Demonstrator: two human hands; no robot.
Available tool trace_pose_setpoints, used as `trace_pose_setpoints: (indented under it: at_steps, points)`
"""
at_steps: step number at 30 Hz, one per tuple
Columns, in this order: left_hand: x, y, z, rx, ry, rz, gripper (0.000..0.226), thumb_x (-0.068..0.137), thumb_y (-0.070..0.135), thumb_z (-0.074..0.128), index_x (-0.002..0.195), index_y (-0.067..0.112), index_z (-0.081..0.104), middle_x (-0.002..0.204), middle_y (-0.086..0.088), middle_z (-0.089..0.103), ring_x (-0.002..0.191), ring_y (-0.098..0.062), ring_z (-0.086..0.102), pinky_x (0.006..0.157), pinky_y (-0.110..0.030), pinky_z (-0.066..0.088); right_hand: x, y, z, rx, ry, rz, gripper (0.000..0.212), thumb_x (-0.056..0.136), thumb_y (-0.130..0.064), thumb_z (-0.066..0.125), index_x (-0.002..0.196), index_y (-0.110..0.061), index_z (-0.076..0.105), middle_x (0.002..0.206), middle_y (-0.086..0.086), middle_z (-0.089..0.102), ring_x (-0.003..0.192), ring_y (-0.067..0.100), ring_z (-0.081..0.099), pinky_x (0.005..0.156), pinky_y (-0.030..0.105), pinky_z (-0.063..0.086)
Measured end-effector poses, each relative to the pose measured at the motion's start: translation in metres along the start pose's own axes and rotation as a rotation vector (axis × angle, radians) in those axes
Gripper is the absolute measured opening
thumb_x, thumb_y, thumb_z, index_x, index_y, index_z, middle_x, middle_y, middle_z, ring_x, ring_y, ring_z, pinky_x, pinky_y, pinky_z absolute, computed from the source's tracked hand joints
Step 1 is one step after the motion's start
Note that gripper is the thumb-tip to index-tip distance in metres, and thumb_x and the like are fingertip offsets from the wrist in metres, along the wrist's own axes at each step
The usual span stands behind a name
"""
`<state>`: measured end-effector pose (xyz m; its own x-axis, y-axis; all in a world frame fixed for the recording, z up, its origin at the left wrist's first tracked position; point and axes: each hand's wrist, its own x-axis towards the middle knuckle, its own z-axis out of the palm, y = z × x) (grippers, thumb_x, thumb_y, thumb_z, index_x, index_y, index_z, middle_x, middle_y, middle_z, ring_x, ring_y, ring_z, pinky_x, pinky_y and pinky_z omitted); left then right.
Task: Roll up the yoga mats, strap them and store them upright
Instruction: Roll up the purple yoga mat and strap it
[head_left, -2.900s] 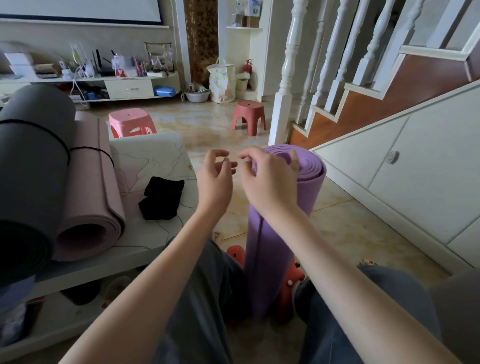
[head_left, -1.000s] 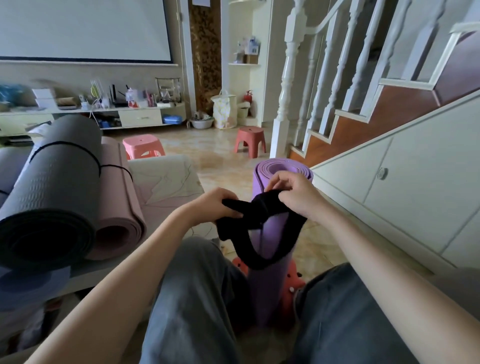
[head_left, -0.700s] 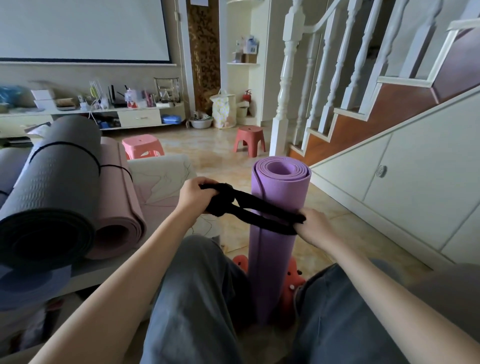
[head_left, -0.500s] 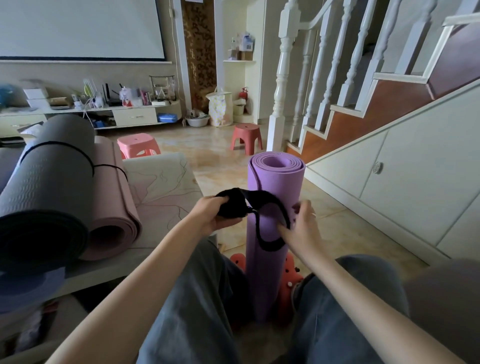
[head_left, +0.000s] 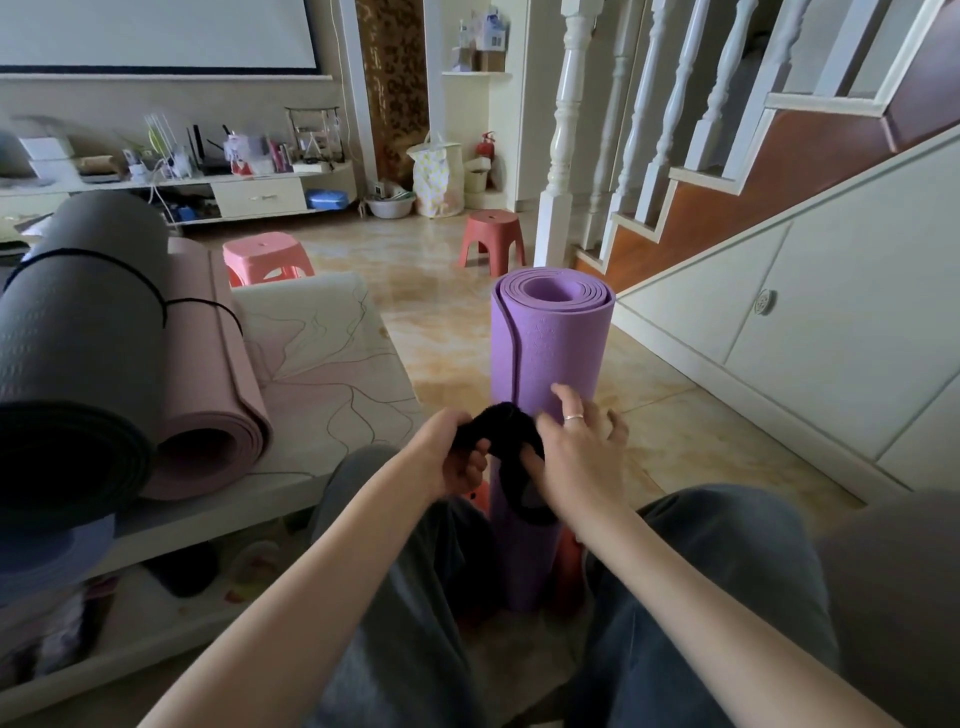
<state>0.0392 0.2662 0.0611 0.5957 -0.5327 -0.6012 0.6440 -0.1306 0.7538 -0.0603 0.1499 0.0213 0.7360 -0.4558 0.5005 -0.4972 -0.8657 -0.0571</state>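
A rolled purple yoga mat (head_left: 553, 343) stands upright on the floor between my knees. A black strap (head_left: 511, 447) lies against its lower front. My left hand (head_left: 449, 457) grips the bunched end of the strap. My right hand (head_left: 576, 457) has its thumb hooked in the strap's loop, while its fingers spread against the mat. On the low table to the left lie a rolled grey mat (head_left: 72, 332) and a rolled pink mat (head_left: 208, 384), each with a thin black band around it.
The low table (head_left: 332, 358) stands at my left. A pink stool (head_left: 266, 257) and a red stool (head_left: 491, 240) sit on the tiled floor beyond. White cabinet doors (head_left: 779, 332) under the stairs run along the right. A cluttered TV shelf lines the far wall.
Both hands have carried the black strap from near the top of the purple mat down to its lower part. The camera view has tilted slightly.
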Motion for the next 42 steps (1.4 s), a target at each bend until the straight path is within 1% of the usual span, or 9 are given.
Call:
trace_pose_setpoints:
  at_steps: [2, 5, 8, 11, 16, 22, 33, 38, 42]
  points:
    - [0.0, -0.002, 0.002, -0.039, -0.018, 0.051, 0.027, 0.095, 0.028, 0.041, 0.077, 0.009, 0.049, 0.05, -0.004, 0.052, 0.036, -0.012, 0.045, 0.037, -0.014, 0.033, 0.0, 0.001, 0.001, 0.094, -0.08, 0.023, 0.026, 0.081, -0.036, 0.068, 0.095, -0.015, 0.068, 0.116, 0.004, 0.057, 0.108, 0.031, 0.05, 0.091, 0.048, 0.037]
    - [0.012, -0.01, -0.003, 0.312, 0.012, 0.517, 0.021, 0.086, 0.033, 0.07, 0.097, 0.02, 0.056, 0.077, 0.0, 0.061, 0.064, -0.011, 0.056, 0.054, -0.019, 0.047, 0.009, 0.008, 0.004, 0.425, -0.291, 0.137, 0.029, 0.091, -0.033, 0.053, 0.103, -0.013, 0.07, 0.111, 0.007, 0.056, 0.111, 0.029, 0.047, 0.093, 0.039, 0.036]
    - [0.026, -0.015, -0.01, 0.678, 0.104, 0.81, 0.028, 0.073, 0.025, 0.084, 0.087, 0.029, 0.06, 0.092, 0.004, 0.053, 0.076, -0.001, 0.05, 0.07, -0.007, 0.04, 0.014, 0.014, 0.012, 0.938, -0.48, 0.278, 0.027, 0.09, -0.021, 0.05, 0.07, -0.021, 0.068, 0.078, -0.001, 0.063, 0.081, 0.015, 0.056, 0.077, 0.036, 0.043]
    - [0.036, -0.013, -0.013, 0.731, 0.247, 0.928, 0.021, 0.076, 0.019, 0.082, 0.073, 0.013, 0.062, 0.081, 0.004, 0.053, 0.067, -0.001, 0.047, 0.064, -0.007, 0.037, 0.012, 0.019, 0.021, 0.946, -0.609, 0.324, 0.038, 0.09, -0.035, 0.052, 0.057, -0.015, 0.055, 0.057, -0.011, 0.051, 0.066, 0.009, 0.05, 0.064, 0.03, 0.036]
    - [0.041, -0.023, -0.011, 0.883, 0.147, 0.905, 0.04, 0.081, 0.015, 0.077, 0.056, 0.029, 0.048, 0.053, 0.013, 0.05, 0.05, 0.008, 0.048, 0.054, -0.01, 0.036, 0.012, 0.02, 0.035, 0.743, -0.658, 0.124, 0.045, 0.084, -0.047, 0.068, 0.059, -0.02, 0.043, 0.053, -0.009, 0.043, 0.052, 0.007, 0.042, 0.05, 0.025, 0.029]
    - [0.056, -0.025, -0.015, 0.918, 0.261, 0.898, 0.033, 0.088, 0.021, 0.068, 0.066, 0.011, 0.047, 0.056, -0.002, 0.049, 0.057, -0.019, 0.044, 0.055, -0.029, 0.031, 0.012, 0.018, 0.035, 0.653, -0.384, -0.049, 0.046, 0.083, -0.039, 0.071, 0.059, -0.027, 0.033, 0.063, -0.007, 0.042, 0.065, 0.014, 0.044, 0.06, 0.039, 0.039]
    - [0.071, -0.026, -0.01, 0.793, 0.339, 0.716, 0.034, 0.089, 0.018, 0.067, 0.065, 0.015, 0.043, 0.059, 0.001, 0.048, 0.058, -0.016, 0.044, 0.058, -0.033, 0.028, 0.014, 0.025, 0.031, 0.916, -0.332, -0.088, 0.044, 0.085, -0.022, 0.072, 0.06, -0.028, 0.036, 0.06, -0.017, 0.045, 0.061, 0.002, 0.039, 0.058, 0.02, 0.028]
    - [0.053, -0.012, -0.011, 0.246, -0.02, 0.268, 0.015, 0.086, 0.024, 0.071, 0.092, 0.011, 0.068, 0.086, -0.009, 0.07, 0.071, -0.019, 0.066, 0.066, -0.029, 0.056, 0.011, 0.024, 0.041, 0.932, -0.229, 0.03, 0.035, 0.091, -0.019, 0.063, 0.067, -0.028, 0.039, 0.06, -0.016, 0.047, 0.059, 0.002, 0.038, 0.057, 0.023, 0.033]
    - [0.038, -0.007, -0.017, 0.406, -0.348, 0.156, 0.024, 0.084, 0.027, 0.074, 0.103, 0.013, 0.068, 0.093, -0.003, 0.072, 0.079, -0.015, 0.069, 0.069, -0.026, 0.054, 0.017, 0.025, 0.034, 1.074, -0.125, 0.227, 0.037, 0.094, -0.003, 0.056, 0.068, -0.022, 0.037, 0.057, -0.011, 0.035, 0.054, 0.001, 0.032, 0.054, 0.017, 0.03]
